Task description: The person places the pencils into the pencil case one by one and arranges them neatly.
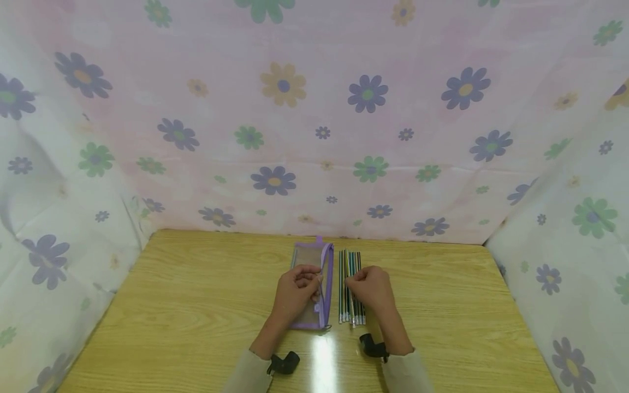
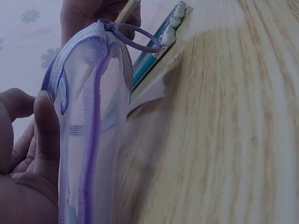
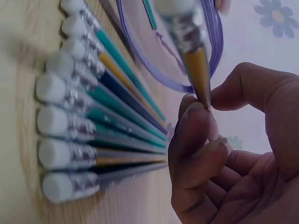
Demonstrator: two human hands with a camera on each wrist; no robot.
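Note:
My left hand (image 1: 295, 293) pinches the upper edge of a purple-trimmed mesh zip pouch (image 1: 307, 254) between thumb and fingertip. In the left wrist view the pouch's zipped side stands up from the table, with a ring (image 2: 149, 45) at its end. My right hand (image 1: 375, 288) pinches a yellow pencil (image 3: 198, 70) with a white eraser, raised over a row of pencils (image 3: 117, 126). These lie side by side to the right of the pouch, in teal, yellow and dark colours, their erasers toward me. One teal pencil (image 3: 149, 14) shows within the pouch's purple outline.
The wood-grain table (image 1: 196, 305) extends to both sides of the pouch and pencils. A flower-patterned cloth (image 1: 324, 109) hangs behind the table and along its sides. A black wrist camera (image 1: 285, 363) sits on the left wrist, another (image 1: 372, 346) on the right.

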